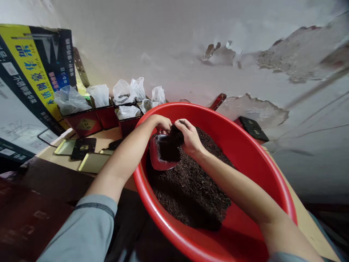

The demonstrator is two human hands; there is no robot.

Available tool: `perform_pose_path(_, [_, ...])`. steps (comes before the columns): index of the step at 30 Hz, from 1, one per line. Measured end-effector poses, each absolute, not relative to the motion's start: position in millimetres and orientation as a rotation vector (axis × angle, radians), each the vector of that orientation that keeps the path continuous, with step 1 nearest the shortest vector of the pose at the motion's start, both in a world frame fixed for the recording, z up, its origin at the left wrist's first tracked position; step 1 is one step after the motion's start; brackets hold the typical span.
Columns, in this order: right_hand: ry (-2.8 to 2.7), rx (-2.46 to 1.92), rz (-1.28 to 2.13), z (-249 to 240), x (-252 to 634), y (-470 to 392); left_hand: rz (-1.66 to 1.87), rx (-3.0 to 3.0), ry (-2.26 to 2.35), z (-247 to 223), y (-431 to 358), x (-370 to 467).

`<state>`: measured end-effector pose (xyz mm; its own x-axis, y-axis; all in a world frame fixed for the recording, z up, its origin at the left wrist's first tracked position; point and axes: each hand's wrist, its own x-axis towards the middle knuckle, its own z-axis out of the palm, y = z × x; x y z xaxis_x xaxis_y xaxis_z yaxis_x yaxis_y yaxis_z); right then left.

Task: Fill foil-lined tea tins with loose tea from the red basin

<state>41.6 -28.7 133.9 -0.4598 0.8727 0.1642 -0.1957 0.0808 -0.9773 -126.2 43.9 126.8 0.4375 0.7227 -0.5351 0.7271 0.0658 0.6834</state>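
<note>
A big red basin (272, 171) holds a heap of dark loose tea leaves (188, 189). Inside it, a red tin (158, 160) lined with clear plastic leans with its mouth towards the right, dark leaves at the opening. My left hand (163, 124) is curled at the tin's far rim, its fingertips partly hidden. Just to the right, my right hand (191, 138) closes round a clump of tea leaves (176, 135) over the tin's mouth.
Several dark red tins (83, 122) with white plastic liners sticking up stand left of the basin. Tin lids (94, 162) lie before them on the wooden table (64, 160). A large printed carton (35, 72) leans at left; a black box (252, 128) sits behind the basin by the peeling wall.
</note>
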Motion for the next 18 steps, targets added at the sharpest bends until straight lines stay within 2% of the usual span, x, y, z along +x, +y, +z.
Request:
perform_pose_path(6, [-1.667, -0.855, 1.357, 123, 76, 25, 0.003, 1.557, 1.359, 124, 47, -137])
perform_pose_path(9, [-1.983, -1.142, 0.891, 103, 108, 69, -0.008, 1.562, 1.33, 122, 48, -139])
perform_pose_path(12, [-2.239, -1.666, 0.386, 73, 131, 100, -0.027, 1.597, 1.299, 122, 48, -138])
perform_pose_path(15, [-2.3, -1.945, 0.211, 43, 135, 106, -0.027, 1.597, 1.289, 123, 48, -137])
perform_pose_path(18, [-2.332, -1.908, 0.18, 26, 126, 97, -0.01, 1.551, 1.312, 124, 47, -136])
